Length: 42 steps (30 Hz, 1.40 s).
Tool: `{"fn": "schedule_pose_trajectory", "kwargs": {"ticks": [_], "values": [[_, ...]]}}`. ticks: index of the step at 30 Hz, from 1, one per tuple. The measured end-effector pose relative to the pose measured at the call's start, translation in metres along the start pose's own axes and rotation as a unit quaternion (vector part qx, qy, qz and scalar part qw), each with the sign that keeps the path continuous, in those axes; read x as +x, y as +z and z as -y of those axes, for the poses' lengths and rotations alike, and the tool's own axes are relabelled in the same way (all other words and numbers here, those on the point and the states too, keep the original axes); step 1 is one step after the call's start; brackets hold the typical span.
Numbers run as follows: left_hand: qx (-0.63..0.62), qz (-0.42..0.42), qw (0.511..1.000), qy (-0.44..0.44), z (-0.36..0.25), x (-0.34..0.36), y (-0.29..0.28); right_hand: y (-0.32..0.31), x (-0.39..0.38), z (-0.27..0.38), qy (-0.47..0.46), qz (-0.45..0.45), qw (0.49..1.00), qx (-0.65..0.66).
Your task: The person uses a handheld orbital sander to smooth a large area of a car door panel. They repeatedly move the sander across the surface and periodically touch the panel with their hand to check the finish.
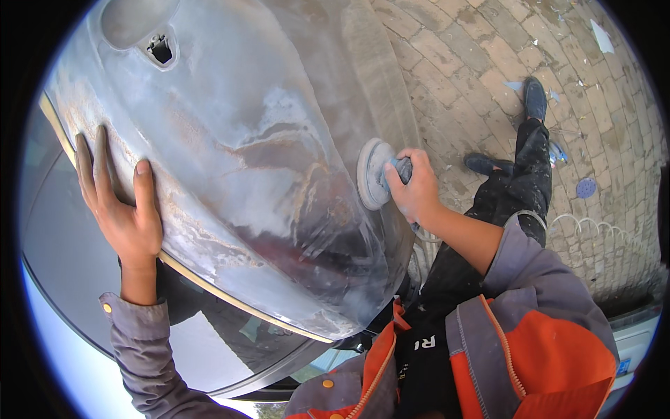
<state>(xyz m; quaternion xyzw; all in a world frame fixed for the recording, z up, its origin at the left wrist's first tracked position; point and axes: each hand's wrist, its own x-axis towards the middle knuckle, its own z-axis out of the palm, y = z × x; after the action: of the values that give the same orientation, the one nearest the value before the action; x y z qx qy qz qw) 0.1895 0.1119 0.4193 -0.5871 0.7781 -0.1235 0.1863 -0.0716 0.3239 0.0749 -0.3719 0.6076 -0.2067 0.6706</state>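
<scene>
A large car body panel (209, 160) fills the left and middle, its surface dull grey with sanded patches, brownish spots and a darker reddish area toward the near side. My left hand (129, 220) lies on it near the taped edge, fingers spread and holding nothing. On the panel's right side, my right hand (419, 185) is wrapped round the head of a round air sander (375, 174). The sander's pale disc is tilted up on edge against the curved surface; whether the whole pad touches cannot be made out. A yellowish strip (209, 290) runs along the panel's edge.
Dark car glass (181, 293) lies beyond the strip. A coiled air hose (593, 225) trails over the brick paving (453, 70). On the ground are a perforated sanding disc (586, 187) and paper scraps (601, 36). An opening (160, 50) sits in the panel's far part.
</scene>
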Motion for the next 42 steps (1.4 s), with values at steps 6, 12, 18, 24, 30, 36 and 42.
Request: {"fn": "schedule_pose_trajectory", "kwargs": {"ticks": [6,12,18,24,30,36,42], "values": [[0.006,-0.002,1.0,-0.009,0.0,-0.001,0.0,-0.003,-0.029,0.023,-0.11,-0.006,0.993,-0.04],[0.01,-0.004,1.0,-0.009,0.003,-0.003,0.0,-0.006,-0.055,0.06,-0.235,0.016,0.972,-0.025],[0.015,-0.004,1.0,-0.009,0.004,-0.004,0.001,-0.004,-0.074,0.097,-0.343,0.041,0.937,-0.048],[0.005,-0.007,1.0,-0.008,0.003,-0.002,0.001,-0.007,-0.074,0.091,-0.324,0.029,0.945,-0.039],[0.001,-0.005,1.0,-0.01,0.002,-0.002,0.001,-0.003,-0.033,0.069,-0.228,-0.003,0.973,-0.039],[0.004,-0.005,1.0,-0.008,0.001,-0.001,0.0,-0.003,-0.008,0.087,-0.16,-0.019,0.985,-0.054],[-0.002,-0.006,1.0,-0.016,0.0,-0.001,0.0,-0.002,-0.032,0.136,-0.298,0.014,0.951,-0.077]]}}
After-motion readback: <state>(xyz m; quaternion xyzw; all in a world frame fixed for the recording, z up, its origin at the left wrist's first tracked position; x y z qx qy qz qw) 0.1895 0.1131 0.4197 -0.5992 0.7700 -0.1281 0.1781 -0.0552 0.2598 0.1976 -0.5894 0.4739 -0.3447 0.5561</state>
